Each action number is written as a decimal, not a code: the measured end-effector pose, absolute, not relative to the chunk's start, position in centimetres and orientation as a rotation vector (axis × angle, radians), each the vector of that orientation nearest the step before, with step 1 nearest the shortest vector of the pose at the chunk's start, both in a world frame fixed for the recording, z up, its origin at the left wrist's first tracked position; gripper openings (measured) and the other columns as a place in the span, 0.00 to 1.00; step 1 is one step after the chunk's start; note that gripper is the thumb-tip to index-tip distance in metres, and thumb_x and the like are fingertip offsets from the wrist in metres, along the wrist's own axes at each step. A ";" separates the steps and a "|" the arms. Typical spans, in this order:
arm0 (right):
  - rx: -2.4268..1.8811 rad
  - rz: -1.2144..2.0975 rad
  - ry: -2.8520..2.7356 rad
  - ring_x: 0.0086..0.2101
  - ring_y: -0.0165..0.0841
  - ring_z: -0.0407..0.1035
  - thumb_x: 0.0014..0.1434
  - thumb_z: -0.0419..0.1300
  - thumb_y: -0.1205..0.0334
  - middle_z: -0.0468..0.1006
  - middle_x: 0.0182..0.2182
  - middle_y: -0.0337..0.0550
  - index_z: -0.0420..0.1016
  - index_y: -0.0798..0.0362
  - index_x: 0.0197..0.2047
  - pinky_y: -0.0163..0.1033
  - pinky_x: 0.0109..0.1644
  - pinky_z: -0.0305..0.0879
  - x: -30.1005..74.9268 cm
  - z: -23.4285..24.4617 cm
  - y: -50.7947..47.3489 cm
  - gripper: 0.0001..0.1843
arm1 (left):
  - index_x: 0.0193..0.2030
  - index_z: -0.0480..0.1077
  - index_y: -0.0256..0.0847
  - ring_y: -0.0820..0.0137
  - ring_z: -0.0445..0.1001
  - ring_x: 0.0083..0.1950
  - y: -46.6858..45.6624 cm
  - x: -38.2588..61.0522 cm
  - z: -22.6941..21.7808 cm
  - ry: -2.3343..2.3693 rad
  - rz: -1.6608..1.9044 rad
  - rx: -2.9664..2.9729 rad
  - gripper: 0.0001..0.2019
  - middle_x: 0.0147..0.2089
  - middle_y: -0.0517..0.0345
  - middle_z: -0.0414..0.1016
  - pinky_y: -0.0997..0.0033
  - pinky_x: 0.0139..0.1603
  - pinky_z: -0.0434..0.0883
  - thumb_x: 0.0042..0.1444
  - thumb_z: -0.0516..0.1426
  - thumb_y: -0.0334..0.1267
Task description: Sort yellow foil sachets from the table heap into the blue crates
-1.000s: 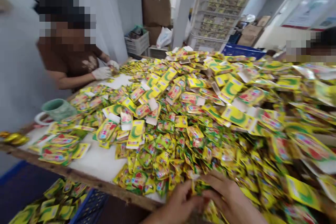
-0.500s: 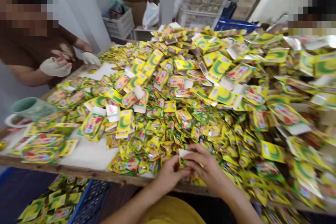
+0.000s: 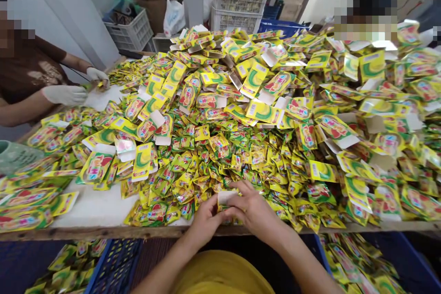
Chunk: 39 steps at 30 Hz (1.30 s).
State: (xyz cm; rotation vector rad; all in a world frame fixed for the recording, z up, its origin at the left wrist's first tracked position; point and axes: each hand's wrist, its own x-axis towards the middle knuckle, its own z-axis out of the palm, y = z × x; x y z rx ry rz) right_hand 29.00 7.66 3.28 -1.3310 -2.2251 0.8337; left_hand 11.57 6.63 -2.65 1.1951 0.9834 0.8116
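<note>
- Bare left hand [image 3: 206, 216] and bare right hand [image 3: 257, 211] close in on one small thin-card carton with a white flap [image 3: 226, 198], gripping it from either side; fingers hide most of it.
- That carton sits between the hands, near the front edge of the wood-edged table [image 3: 103, 233], before a heap of small glossy yellow-green sachets [image 3: 255, 158].
- It should be light, with walls stiff enough to hold shape but easily creased; whether anything is inside cannot be told.
- Best hold: fingertips on its opposite narrow sides, gently, leaving the flap free.
- Neighbouring yellow-and-green printed cartons [image 3: 263, 112] look smooth, so probably a little slippery; the sachets likely softer and slicker.
</note>
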 end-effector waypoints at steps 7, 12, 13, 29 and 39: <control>-1.349 1.232 -1.239 0.34 0.32 0.68 0.59 0.60 0.54 0.74 0.39 0.44 0.75 0.49 0.43 0.33 0.32 0.66 28.8 0.5 5.1 0.11 | 0.51 0.74 0.40 0.60 0.68 0.56 6.2 11.5 -1.1 0.990 0.815 0.886 0.20 0.50 0.53 0.77 0.63 0.61 0.60 0.59 0.53 0.49; -1.089 1.675 -0.749 0.23 0.24 0.62 0.49 0.69 0.54 0.71 0.29 0.36 0.69 0.51 0.38 0.29 0.22 0.60 28.4 0.1 5.0 0.17 | 0.44 0.76 0.36 0.63 0.72 0.47 7.1 11.1 0.3 0.910 0.768 0.740 0.14 0.41 0.53 0.79 0.66 0.53 0.64 0.50 0.60 0.35; -1.041 1.753 -0.726 0.24 0.26 0.65 0.50 0.68 0.53 0.72 0.30 0.38 0.69 0.50 0.40 0.30 0.24 0.62 28.3 0.2 5.1 0.18 | 0.42 0.76 0.35 0.64 0.72 0.44 7.2 11.0 0.4 0.915 0.746 0.726 0.13 0.38 0.54 0.79 0.68 0.49 0.64 0.48 0.60 0.33; -1.154 1.834 -0.802 0.18 0.21 0.58 0.43 0.71 0.58 0.71 0.21 0.34 0.76 0.55 0.29 0.26 0.18 0.55 28.3 0.1 7.1 0.12 | 0.52 0.69 0.42 0.64 0.72 0.50 7.4 12.9 0.4 0.863 0.726 0.676 0.21 0.48 0.54 0.76 0.68 0.51 0.66 0.50 0.61 0.34; -1.221 1.564 -0.854 0.16 0.20 0.59 0.49 0.67 0.55 0.74 0.30 0.39 0.83 0.52 0.38 0.27 0.14 0.57 27.4 -1.4 7.4 0.13 | 0.43 0.76 0.38 0.63 0.75 0.47 8.0 11.9 -1.0 1.076 0.957 0.739 0.13 0.45 0.52 0.80 0.68 0.50 0.69 0.50 0.62 0.37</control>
